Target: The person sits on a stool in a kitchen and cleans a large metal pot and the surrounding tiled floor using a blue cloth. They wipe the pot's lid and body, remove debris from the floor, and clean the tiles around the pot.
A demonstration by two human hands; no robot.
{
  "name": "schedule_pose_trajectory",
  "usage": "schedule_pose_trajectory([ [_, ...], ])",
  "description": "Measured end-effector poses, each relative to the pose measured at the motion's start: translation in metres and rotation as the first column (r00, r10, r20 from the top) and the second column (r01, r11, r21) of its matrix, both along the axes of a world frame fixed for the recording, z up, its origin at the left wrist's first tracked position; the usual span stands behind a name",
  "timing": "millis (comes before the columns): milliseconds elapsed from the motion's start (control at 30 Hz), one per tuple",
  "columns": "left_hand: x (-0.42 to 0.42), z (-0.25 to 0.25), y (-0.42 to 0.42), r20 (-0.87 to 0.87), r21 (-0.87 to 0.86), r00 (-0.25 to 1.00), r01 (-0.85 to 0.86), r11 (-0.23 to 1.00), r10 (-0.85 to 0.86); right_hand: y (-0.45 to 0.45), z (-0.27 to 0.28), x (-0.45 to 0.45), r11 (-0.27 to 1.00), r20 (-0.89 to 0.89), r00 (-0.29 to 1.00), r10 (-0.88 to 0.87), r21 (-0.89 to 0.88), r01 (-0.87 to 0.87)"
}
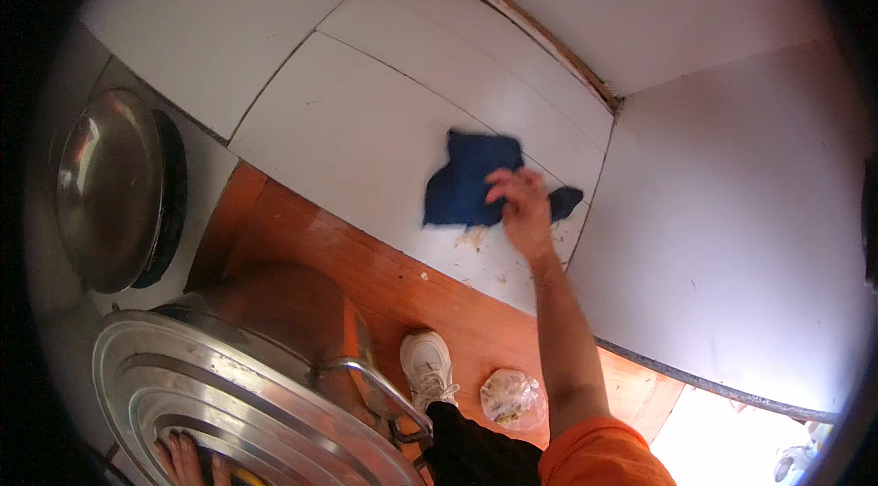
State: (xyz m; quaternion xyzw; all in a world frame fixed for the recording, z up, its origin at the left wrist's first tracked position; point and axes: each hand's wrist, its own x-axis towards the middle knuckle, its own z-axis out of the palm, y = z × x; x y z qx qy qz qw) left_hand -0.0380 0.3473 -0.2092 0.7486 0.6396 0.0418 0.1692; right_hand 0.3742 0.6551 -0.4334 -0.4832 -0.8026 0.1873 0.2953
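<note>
My right hand is on a dark blue cloth, its fingers bent over the fabric. Motion blurs both hand and cloth. The cloth lies spread over a white tiled surface, and a bunched end sticks out to the right of my wrist. Pale crumbs are scattered just below it. At the bottom left, the fingers of my left hand touch the middle of a large round metal lid. The rest of that hand is cut off, so its grip is unclear.
A metal pot handle juts out beside my white shoe. A tied clear plastic bag rests on the orange-brown floor. Far left stands a round metal pan or lid. White panels enclose the tiled surface.
</note>
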Motion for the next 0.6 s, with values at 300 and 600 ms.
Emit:
schedule_pose_trajectory([
  [300, 0.005, -0.003, -0.001, -0.033, 0.020, 0.999, -0.011, 1.000, 0.011, -0.110, 0.056, -0.009, 0.968, -0.121, 0.993, -0.004, -0.250, -0.027],
  [600, 0.008, -0.004, 0.005, -0.038, 0.076, 0.999, 0.008, 0.997, -0.005, 0.111, 0.085, 0.040, 0.765, 0.309, 0.830, -0.464, 0.612, 0.201],
])
